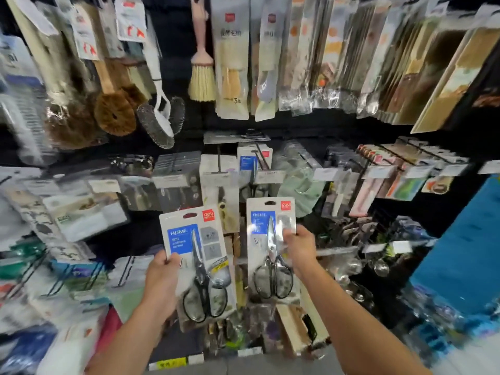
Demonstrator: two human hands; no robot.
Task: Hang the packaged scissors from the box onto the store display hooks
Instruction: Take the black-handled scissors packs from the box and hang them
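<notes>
My left hand grips one packaged scissors by its left edge: a white card with a blue HOME label, a red logo and black-handled scissors. My right hand holds a second packaged scissors of the same kind by its right edge. Both packs are upright, side by side, in front of the display. Straight behind and above them, a display hook carries a matching blue-labelled pack. The box is out of view.
Hanging brushes, scrubbers and packaged utensils fill the upper rows. Hooks with other packaged goods crowd left and right at hand height. A blue surface stands at the right. Price labels line the shelf edge below.
</notes>
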